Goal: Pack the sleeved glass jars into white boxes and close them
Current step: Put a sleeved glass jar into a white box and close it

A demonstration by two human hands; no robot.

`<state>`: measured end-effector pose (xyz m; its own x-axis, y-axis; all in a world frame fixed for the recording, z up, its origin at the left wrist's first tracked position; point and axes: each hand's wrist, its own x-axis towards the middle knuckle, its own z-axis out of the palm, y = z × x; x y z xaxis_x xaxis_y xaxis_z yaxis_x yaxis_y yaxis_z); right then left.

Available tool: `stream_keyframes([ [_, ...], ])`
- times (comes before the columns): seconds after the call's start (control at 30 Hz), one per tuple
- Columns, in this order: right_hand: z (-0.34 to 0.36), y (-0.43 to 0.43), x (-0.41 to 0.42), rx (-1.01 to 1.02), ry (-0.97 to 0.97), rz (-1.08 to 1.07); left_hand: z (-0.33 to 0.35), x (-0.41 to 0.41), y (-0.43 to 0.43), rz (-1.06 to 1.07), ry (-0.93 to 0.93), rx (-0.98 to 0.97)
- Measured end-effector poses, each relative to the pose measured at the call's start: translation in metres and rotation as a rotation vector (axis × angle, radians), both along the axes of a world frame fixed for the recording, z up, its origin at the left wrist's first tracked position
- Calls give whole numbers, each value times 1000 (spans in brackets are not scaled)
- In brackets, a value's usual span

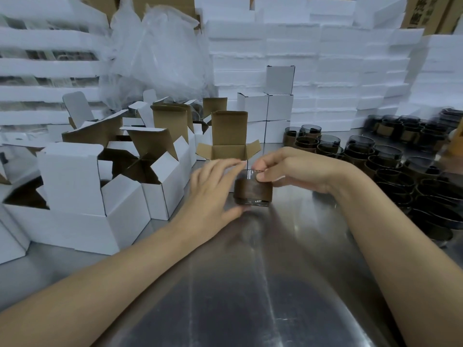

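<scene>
Both forearms reach out over the steel table (250,284). The left hand (213,189) cups the sleeved jar (253,192) from the side while the right hand (290,169) fingers pinch its rim, just before the open white box (229,146).

Bare left hand (213,187) and right hand (297,169), forearms uncovered to the frame's edge
</scene>
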<state>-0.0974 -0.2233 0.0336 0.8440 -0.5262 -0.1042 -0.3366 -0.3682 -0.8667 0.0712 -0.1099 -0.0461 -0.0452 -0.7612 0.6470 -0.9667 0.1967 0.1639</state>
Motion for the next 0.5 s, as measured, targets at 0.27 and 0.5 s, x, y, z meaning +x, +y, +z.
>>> stream_keyframes([
  [0.27,-30,10,37,353,-684,-292,4,1,-1,-103,584,-47],
  [0.5,-56,4,52,288,-721,-544,9,5,2,-59,680,-89],
])
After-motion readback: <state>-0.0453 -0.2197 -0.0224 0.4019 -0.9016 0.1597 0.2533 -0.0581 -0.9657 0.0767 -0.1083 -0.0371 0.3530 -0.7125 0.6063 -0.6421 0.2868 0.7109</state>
